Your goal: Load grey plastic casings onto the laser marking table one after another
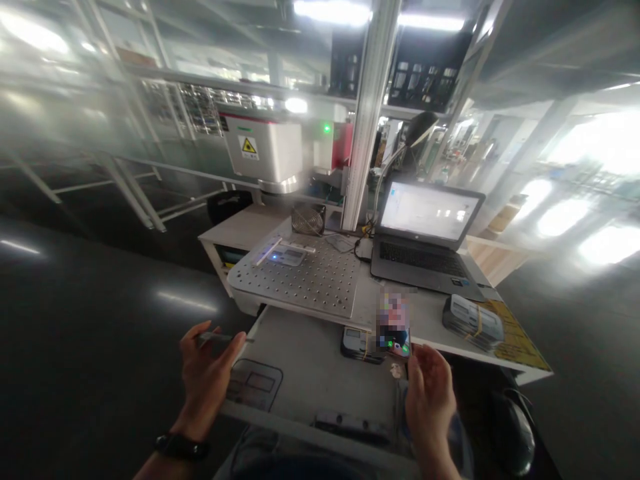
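My left hand (210, 367) pinches a thin, flat grey panel (219, 337), seen almost edge-on, between thumb and fingers above the lower board (305, 360). My right hand (431, 387) is curled beside the lower right corner of a phone (399, 345) with a lit, partly pixelated screen. Whether these fingers touch the phone or hold something is unclear. A rubber-banded stack of grey panels (354, 343) lies just left of the phone. Below my left hand, a flat panel shape with a rectangular window (256, 381) shows on the lower board.
A laser machine head (265, 147) hangs over a perforated metal plate (320, 283), where a grey panel (289, 256) lies by white strips. A laptop (425, 233) stands at the right, near another banded panel stack (473, 323). A black mouse (513, 430) is lower right.
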The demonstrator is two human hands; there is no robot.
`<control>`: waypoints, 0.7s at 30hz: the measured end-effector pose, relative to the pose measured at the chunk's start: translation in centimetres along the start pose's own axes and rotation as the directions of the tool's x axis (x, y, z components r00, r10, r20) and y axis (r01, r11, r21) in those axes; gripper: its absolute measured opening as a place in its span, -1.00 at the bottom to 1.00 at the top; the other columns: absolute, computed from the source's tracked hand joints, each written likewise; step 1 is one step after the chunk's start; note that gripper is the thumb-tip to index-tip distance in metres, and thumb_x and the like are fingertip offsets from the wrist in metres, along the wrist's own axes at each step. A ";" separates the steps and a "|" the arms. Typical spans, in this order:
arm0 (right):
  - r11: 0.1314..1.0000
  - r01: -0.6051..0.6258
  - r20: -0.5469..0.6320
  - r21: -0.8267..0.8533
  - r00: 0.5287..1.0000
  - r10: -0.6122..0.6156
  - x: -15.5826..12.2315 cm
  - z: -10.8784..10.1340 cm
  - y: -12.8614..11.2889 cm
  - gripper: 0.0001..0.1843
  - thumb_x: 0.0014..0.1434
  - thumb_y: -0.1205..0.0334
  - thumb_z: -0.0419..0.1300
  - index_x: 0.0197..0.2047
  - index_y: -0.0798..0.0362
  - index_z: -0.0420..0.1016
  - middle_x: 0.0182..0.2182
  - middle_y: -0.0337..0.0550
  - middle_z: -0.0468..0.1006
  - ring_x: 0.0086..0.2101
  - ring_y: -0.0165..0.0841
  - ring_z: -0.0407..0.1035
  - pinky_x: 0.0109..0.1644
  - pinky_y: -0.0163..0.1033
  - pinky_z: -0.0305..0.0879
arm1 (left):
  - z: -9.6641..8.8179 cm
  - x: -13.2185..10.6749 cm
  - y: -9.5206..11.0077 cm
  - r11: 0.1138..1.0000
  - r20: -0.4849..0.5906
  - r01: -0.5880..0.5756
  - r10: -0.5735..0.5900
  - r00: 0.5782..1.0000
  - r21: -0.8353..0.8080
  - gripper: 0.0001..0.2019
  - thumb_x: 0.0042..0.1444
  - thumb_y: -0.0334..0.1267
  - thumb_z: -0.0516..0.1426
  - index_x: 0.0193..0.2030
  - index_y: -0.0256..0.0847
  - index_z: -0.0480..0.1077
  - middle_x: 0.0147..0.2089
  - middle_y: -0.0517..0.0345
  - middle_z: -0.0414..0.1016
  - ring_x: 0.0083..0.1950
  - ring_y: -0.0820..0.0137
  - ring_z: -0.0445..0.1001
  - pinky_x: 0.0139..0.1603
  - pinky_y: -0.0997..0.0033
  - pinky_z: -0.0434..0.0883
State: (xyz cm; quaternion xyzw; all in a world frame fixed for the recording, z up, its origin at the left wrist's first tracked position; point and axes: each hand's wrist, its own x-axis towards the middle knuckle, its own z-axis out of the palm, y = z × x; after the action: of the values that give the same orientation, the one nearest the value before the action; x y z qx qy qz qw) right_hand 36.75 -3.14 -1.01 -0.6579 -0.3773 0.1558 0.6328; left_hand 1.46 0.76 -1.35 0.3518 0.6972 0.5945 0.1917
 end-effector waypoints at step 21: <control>0.824 0.550 0.605 -0.137 0.705 -0.370 -5.3 7.5 -5.7 -0.85 0.26 0.19 0.13 -0.12 0.00 0.44 -0.27 -0.14 0.58 -0.25 -0.32 0.50 -0.15 -0.22 0.44 | -1.7 -1.2 -0.8 0.778 0.421 0.211 0.075 0.904 -0.592 -0.35 0.01 -0.16 0.30 0.24 0.03 0.19 0.30 -0.03 0.27 0.23 0.11 0.41 0.08 0.11 0.50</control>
State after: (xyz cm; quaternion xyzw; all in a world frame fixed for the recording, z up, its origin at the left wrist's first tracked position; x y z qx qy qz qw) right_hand 26.38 -1.88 1.88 -0.5570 -0.7167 0.1135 0.4041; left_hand 0.87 -1.28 -1.94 0.3618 0.4145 0.6936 0.4650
